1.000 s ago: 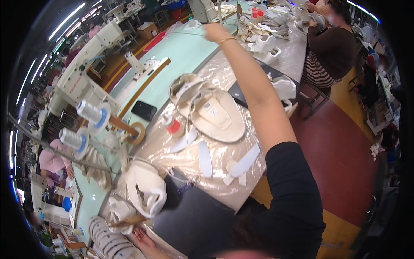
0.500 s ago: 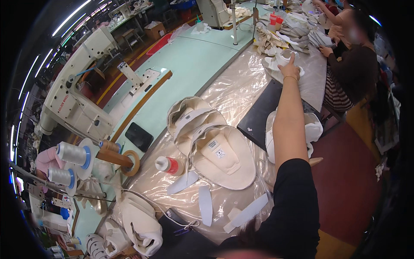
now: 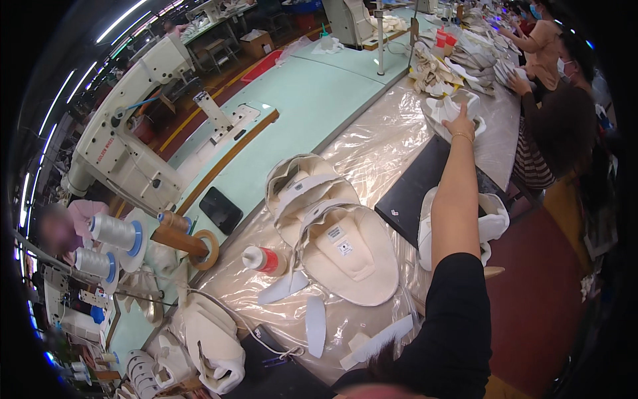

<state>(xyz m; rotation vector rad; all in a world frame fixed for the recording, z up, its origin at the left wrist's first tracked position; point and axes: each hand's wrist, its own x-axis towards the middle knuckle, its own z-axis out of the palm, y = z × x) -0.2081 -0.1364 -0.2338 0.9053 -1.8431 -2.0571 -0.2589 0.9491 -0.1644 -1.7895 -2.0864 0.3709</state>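
My right arm stretches far across the table, and my right hand point(image 3: 460, 125) is at a white shoe upper point(image 3: 438, 110) near the far end. The thumb and index finger lie over its near edge, and the other fingers look curled and partly hidden. Below my forearm sits another white shoe upper point(image 3: 493, 219), beside a black flat board point(image 3: 405, 198). Several cream shoe uppers point(image 3: 352, 266) overlap in a row left of my arm, with labels showing inside the nearest one. My left hand is out of the picture.
Nearby lie a bottle with a red band point(image 3: 264, 260), pale blue strips point(image 3: 316, 326), a phone point(image 3: 220, 210), a tape roll point(image 3: 205, 250) and thread spools point(image 3: 118, 233). A sewing machine point(image 3: 133, 139) stands left. Heaped pieces point(image 3: 475, 65) and co-workers point(image 3: 555, 126) are at far right.
The whole view has shifted slightly, so the table's far part appears lower and more to the right. My right hand stays at the same white upper, a little nearer to me.
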